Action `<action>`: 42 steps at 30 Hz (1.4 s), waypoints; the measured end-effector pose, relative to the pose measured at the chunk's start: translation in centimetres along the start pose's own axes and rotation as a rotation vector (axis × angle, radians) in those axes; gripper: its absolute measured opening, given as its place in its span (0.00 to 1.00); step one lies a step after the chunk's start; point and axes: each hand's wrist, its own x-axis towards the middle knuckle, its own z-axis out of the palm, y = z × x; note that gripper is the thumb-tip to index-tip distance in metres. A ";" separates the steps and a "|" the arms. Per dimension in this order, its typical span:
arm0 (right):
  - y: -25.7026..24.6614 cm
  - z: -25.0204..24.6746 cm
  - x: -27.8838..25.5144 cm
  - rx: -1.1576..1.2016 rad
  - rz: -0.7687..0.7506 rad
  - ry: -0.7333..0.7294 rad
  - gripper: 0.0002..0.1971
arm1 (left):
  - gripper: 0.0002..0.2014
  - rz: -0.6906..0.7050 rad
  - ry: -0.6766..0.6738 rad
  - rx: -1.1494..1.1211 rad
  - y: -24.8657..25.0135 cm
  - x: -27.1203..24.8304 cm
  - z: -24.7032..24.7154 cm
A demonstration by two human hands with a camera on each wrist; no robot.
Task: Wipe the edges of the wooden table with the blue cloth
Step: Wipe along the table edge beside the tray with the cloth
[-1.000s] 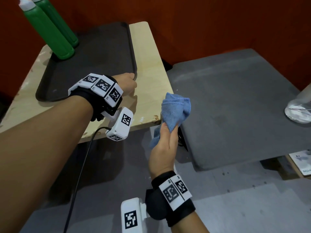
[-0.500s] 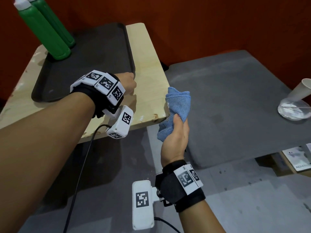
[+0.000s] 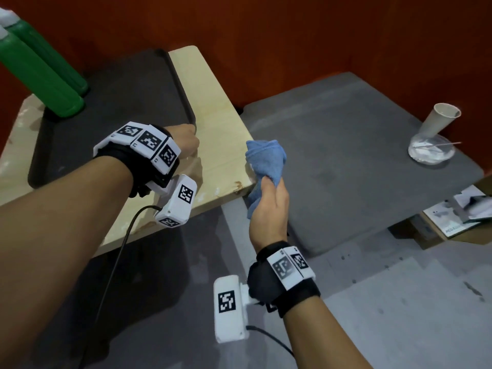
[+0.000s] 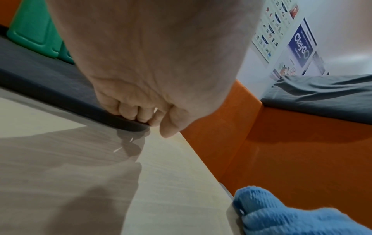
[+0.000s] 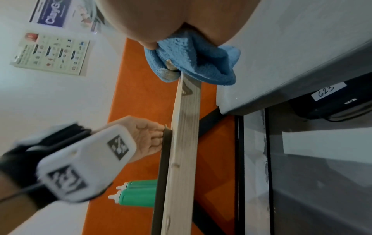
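The light wooden table point(image 3: 213, 123) carries a black tray point(image 3: 111, 115). My right hand point(image 3: 269, 206) grips the bunched blue cloth point(image 3: 266, 161) and holds it against the table's near right corner; in the right wrist view the cloth point(image 5: 197, 60) wraps over the end of the table's edge point(image 5: 181, 143). My left hand point(image 3: 186, 141) rests on the tabletop with fingers point(image 4: 141, 114) curled onto the tray's near right corner. The cloth point(image 4: 281, 214) also shows at the table's right edge in the left wrist view.
Two green bottles point(image 3: 40, 75) stand on the tray's far left. Right of the table lies a grey cushioned bench point(image 3: 346, 155) with a paper cup point(image 3: 439, 121) leaning in a glass dish point(image 3: 431, 151). An orange wall runs behind both.
My right hand has carried the cloth up from below the table's corner until it presses on the corner. The left hand has stayed on the tray corner.
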 end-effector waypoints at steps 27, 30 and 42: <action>-0.5 1.6 -2.0 -0.492 -0.121 0.124 0.07 | 0.20 0.165 -0.010 0.041 -1.8 -0.6 0.0; -0.5 1.6 -2.3 -0.482 -0.148 0.138 0.10 | 0.22 0.159 0.006 0.052 -1.4 -0.7 0.1; -0.5 2.8 -2.4 -0.486 -0.153 0.175 0.08 | 0.23 0.109 0.023 0.078 -1.0 -2.4 0.1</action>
